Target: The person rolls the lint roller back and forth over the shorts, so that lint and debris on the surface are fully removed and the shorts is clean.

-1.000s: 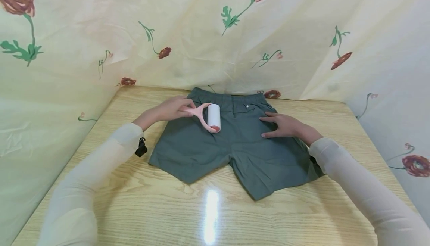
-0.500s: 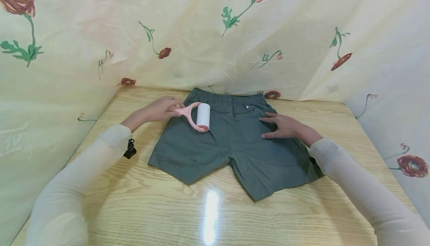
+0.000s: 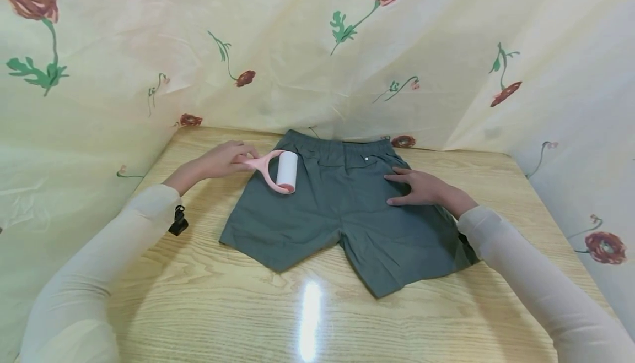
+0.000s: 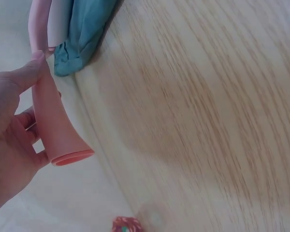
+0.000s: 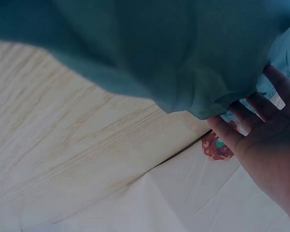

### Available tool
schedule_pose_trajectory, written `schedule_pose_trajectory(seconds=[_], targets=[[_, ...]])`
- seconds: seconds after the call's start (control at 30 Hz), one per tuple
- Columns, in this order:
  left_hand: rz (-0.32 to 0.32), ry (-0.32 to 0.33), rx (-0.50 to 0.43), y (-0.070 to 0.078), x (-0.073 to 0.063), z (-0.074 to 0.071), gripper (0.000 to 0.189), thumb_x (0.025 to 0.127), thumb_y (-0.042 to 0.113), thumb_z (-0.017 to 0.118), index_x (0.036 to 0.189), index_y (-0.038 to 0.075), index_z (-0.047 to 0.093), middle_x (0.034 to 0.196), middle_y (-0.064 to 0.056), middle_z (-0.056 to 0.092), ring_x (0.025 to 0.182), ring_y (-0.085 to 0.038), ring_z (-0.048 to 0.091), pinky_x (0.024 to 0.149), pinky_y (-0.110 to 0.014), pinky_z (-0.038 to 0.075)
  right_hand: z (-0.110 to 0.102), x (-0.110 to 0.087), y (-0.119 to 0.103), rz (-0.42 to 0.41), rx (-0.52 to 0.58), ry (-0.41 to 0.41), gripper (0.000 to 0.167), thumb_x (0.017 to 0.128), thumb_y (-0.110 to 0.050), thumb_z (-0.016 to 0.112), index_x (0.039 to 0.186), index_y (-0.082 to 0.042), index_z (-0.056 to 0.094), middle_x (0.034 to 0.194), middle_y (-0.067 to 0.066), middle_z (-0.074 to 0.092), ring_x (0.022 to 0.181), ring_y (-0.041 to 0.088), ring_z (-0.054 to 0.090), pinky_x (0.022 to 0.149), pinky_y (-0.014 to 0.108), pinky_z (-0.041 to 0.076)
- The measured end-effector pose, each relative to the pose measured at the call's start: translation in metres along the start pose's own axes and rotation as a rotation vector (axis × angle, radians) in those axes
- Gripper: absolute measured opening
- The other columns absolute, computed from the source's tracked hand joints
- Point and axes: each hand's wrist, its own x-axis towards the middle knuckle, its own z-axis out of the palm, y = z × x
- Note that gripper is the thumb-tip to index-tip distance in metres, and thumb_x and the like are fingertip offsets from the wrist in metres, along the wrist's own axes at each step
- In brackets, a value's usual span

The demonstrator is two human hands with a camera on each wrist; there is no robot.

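Dark green-grey shorts (image 3: 317, 214) lie spread on the wooden table, waistband toward the back. My left hand (image 3: 225, 159) grips the pink handle of a lint roller (image 3: 286, 172), whose white roll overlaps the shorts' upper left part just below the waistband. In the left wrist view, thumb and fingers of the hand (image 4: 14, 111) wrap the flared handle (image 4: 58, 125). My right hand (image 3: 419, 187) rests on the right side of the shorts with fingers spread. The right wrist view has that hand (image 5: 266, 140) with its fingertips at the cloth (image 5: 183, 58).
The wooden table (image 3: 223, 313) carries a bright light reflection near its front. A cream curtain with printed red flowers (image 3: 292, 49) closes off the back and both sides. A small black device (image 3: 178, 222) hangs at the left wrist.
My left hand has drawn the lint roller leftward across the shorts, from near the middle to the upper left side. The right hand has stayed in place.
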Motion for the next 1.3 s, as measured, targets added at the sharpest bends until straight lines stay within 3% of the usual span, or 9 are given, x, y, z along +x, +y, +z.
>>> schedule_pose_trajectory(seconds=[0.27, 0.5, 0.73, 0.97, 1.1, 1.3], targets=[[-0.038, 0.003, 0.010, -0.005, -0.011, -0.004, 0.026, 0.096, 0.021, 0.072, 0.120, 0.011, 0.066, 0.108, -0.014, 0.066, 0.101, -0.032, 0.056, 0.088, -0.052, 0.045, 0.002, 0.003, 0.003, -0.004, 0.002, 0.001, 0.081, 0.091, -0.053, 0.071, 0.154, -0.008, 0.045, 0.163, 0.029, 0.028, 0.147, 0.053, 0.030, 0.112, 0.066, 0.033], [-0.027, 0.033, 0.041, -0.011, -0.018, -0.011, 0.026, 0.096, 0.019, 0.072, 0.120, 0.009, 0.067, 0.101, -0.013, 0.064, 0.092, -0.029, 0.053, 0.084, -0.048, 0.043, -0.001, 0.003, 0.002, -0.006, -0.006, -0.001, 0.081, 0.091, -0.054, 0.070, 0.154, -0.008, 0.045, 0.163, 0.029, 0.028, 0.147, 0.053, 0.029, 0.112, 0.066, 0.033], [-0.019, 0.041, 0.067, -0.006, -0.020, -0.015, 0.025, 0.097, 0.018, 0.070, 0.120, 0.009, 0.065, 0.100, -0.013, 0.062, 0.095, -0.030, 0.052, 0.087, -0.050, 0.041, -0.003, 0.003, -0.001, -0.009, 0.006, -0.001, 0.081, 0.091, -0.052, 0.072, 0.153, -0.008, 0.046, 0.163, 0.029, 0.028, 0.147, 0.053, 0.030, 0.113, 0.066, 0.032], [0.010, 0.066, 0.089, 0.007, -0.006, -0.013, 0.030, 0.099, 0.021, 0.068, 0.126, 0.010, 0.065, 0.107, -0.013, 0.066, 0.104, -0.034, 0.057, 0.092, -0.054, 0.043, -0.003, 0.002, 0.000, -0.016, 0.000, -0.011, 0.081, 0.091, -0.052, 0.072, 0.153, -0.008, 0.046, 0.162, 0.030, 0.028, 0.147, 0.053, 0.030, 0.113, 0.066, 0.032], [0.035, 0.074, 0.070, 0.021, 0.009, -0.008, 0.035, 0.100, 0.025, 0.067, 0.131, 0.009, 0.064, 0.115, -0.014, 0.065, 0.109, -0.033, 0.056, 0.095, -0.054, 0.044, -0.003, 0.002, 0.002, -0.011, -0.001, -0.010, 0.081, 0.090, -0.052, 0.073, 0.153, -0.008, 0.046, 0.162, 0.030, 0.028, 0.147, 0.053, 0.030, 0.113, 0.066, 0.032], [0.064, 0.045, 0.066, 0.050, 0.037, 0.003, 0.037, 0.101, 0.031, 0.064, 0.133, 0.012, 0.063, 0.115, -0.014, 0.061, 0.101, -0.029, 0.051, 0.087, -0.046, 0.043, -0.003, 0.001, 0.003, -0.016, -0.004, -0.014, 0.082, 0.090, -0.053, 0.072, 0.153, -0.007, 0.047, 0.162, 0.030, 0.029, 0.146, 0.053, 0.031, 0.112, 0.066, 0.033]])
